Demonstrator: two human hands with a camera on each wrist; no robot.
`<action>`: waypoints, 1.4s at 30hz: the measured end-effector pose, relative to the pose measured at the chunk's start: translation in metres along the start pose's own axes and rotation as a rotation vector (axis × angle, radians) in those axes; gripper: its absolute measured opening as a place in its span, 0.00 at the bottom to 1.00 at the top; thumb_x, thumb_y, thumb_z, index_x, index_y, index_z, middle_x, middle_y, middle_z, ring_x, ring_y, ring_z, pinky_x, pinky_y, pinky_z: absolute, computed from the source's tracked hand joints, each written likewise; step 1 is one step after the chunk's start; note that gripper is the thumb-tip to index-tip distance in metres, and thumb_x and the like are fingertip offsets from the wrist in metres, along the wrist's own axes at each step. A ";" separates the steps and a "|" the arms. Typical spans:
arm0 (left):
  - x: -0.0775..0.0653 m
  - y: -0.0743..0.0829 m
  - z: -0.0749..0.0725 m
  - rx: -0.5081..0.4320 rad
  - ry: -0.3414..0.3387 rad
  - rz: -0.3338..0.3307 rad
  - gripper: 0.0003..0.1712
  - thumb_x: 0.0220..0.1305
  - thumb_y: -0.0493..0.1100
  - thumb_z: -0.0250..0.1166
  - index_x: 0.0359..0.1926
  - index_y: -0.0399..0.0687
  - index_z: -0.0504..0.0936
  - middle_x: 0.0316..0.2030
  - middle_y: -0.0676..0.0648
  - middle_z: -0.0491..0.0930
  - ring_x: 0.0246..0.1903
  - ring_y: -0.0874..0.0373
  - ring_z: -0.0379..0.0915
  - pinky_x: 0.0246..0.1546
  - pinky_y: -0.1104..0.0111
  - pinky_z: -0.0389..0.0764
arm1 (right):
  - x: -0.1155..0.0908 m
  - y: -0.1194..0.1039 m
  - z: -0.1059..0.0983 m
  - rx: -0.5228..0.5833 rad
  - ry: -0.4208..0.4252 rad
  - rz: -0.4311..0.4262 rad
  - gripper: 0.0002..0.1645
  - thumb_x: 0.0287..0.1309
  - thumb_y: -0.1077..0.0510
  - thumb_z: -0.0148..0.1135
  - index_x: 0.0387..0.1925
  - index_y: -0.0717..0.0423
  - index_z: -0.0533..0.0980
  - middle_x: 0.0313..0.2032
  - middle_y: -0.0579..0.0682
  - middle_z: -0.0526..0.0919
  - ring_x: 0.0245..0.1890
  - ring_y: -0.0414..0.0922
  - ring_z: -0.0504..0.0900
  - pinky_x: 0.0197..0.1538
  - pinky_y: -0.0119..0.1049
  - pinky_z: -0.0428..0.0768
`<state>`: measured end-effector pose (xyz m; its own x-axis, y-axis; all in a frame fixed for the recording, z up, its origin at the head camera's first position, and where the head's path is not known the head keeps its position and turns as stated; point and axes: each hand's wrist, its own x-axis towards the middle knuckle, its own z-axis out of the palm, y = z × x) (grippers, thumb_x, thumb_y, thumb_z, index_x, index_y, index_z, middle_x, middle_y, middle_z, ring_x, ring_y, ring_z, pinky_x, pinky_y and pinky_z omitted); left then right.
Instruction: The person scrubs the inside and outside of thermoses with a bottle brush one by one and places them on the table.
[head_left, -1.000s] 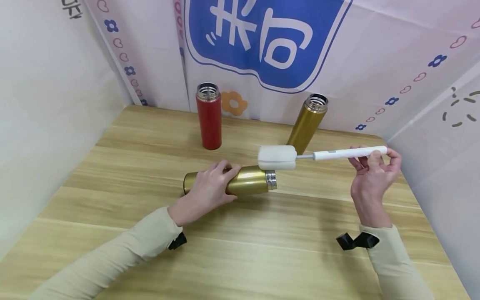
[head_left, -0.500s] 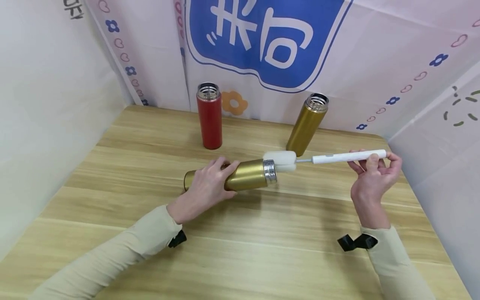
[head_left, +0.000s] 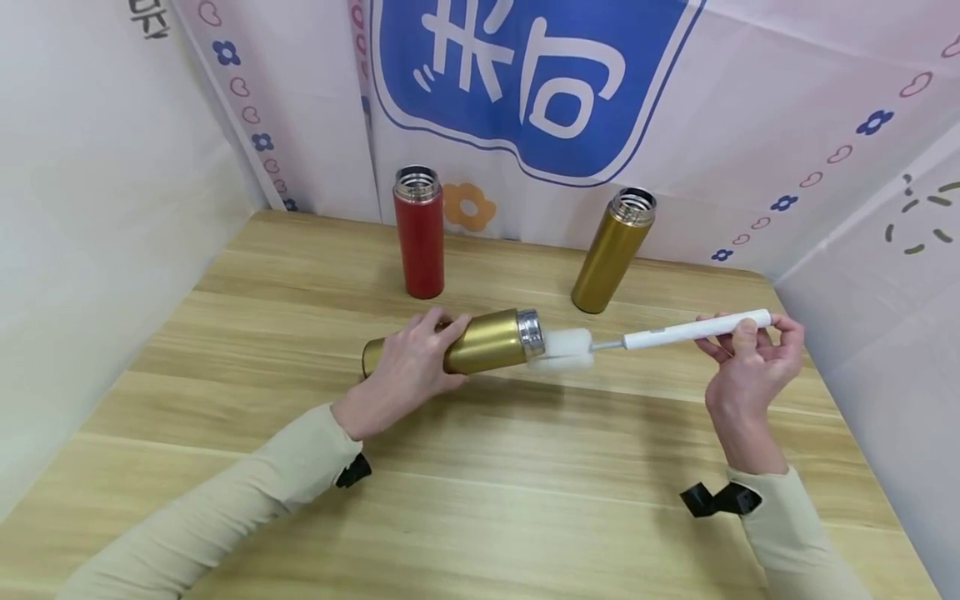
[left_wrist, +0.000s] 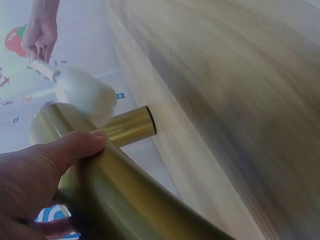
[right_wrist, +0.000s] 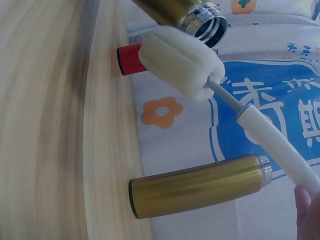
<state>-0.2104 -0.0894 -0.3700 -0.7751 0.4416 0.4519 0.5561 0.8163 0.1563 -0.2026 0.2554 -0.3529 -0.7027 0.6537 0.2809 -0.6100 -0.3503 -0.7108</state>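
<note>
My left hand [head_left: 412, 358] grips a gold thermos bottle [head_left: 487, 342] around its middle. The bottle lies sideways, its open steel mouth [right_wrist: 204, 25] facing right and tilted slightly upward. Between thumb and fingers, my right hand [head_left: 750, 367] holds a sponge bottle brush [head_left: 675, 335] by the end of its white handle. The brush's white sponge head [right_wrist: 180, 62] is close to the bottle's mouth; the right wrist view shows it outside the opening. In the left wrist view, the sponge [left_wrist: 85, 95] hangs beyond the gold bottle [left_wrist: 120, 190], my thumb lying along the bottle's side.
At the back of the wooden table [head_left: 480, 500] stand an open red thermos bottle [head_left: 420, 242] and, further right, a second open gold bottle [head_left: 611, 254]. Printed cloth [head_left: 675, 192] walls the rear, with pale panels on both sides.
The gold bottle has shifted slightly left and its mouth end has risen. The brush has come down from above and behind the bottle's neck to just off its mouth.
</note>
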 end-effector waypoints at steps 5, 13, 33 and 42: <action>0.000 -0.004 0.001 -0.005 -0.015 -0.027 0.44 0.32 0.49 0.81 0.56 0.48 0.76 0.43 0.40 0.77 0.35 0.45 0.77 0.24 0.58 0.82 | -0.002 -0.001 -0.001 0.010 -0.021 0.030 0.10 0.58 0.66 0.58 0.36 0.63 0.65 0.25 0.61 0.81 0.23 0.54 0.85 0.23 0.38 0.83; -0.001 -0.005 0.003 -0.008 -0.023 -0.046 0.44 0.33 0.49 0.81 0.56 0.47 0.75 0.43 0.40 0.77 0.35 0.45 0.77 0.24 0.57 0.81 | -0.002 -0.004 0.000 0.015 -0.012 0.072 0.09 0.58 0.67 0.57 0.36 0.63 0.65 0.25 0.62 0.80 0.23 0.54 0.86 0.22 0.39 0.83; 0.000 -0.008 0.009 -0.004 -0.024 -0.053 0.42 0.35 0.49 0.80 0.56 0.47 0.75 0.43 0.41 0.77 0.35 0.45 0.77 0.26 0.58 0.82 | -0.003 -0.009 -0.002 0.098 -0.010 0.150 0.08 0.58 0.68 0.56 0.34 0.63 0.64 0.23 0.63 0.82 0.23 0.55 0.86 0.24 0.40 0.83; 0.003 -0.005 0.006 -0.138 -0.111 -0.161 0.44 0.38 0.53 0.78 0.59 0.47 0.74 0.46 0.40 0.76 0.36 0.48 0.77 0.30 0.58 0.82 | 0.001 -0.007 -0.003 0.238 0.151 0.346 0.07 0.62 0.67 0.51 0.30 0.60 0.63 0.24 0.63 0.79 0.24 0.59 0.85 0.27 0.45 0.84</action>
<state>-0.2171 -0.0900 -0.3746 -0.8813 0.3542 0.3129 0.4523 0.8241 0.3409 -0.1978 0.2602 -0.3501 -0.8300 0.5549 -0.0569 -0.4279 -0.6989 -0.5730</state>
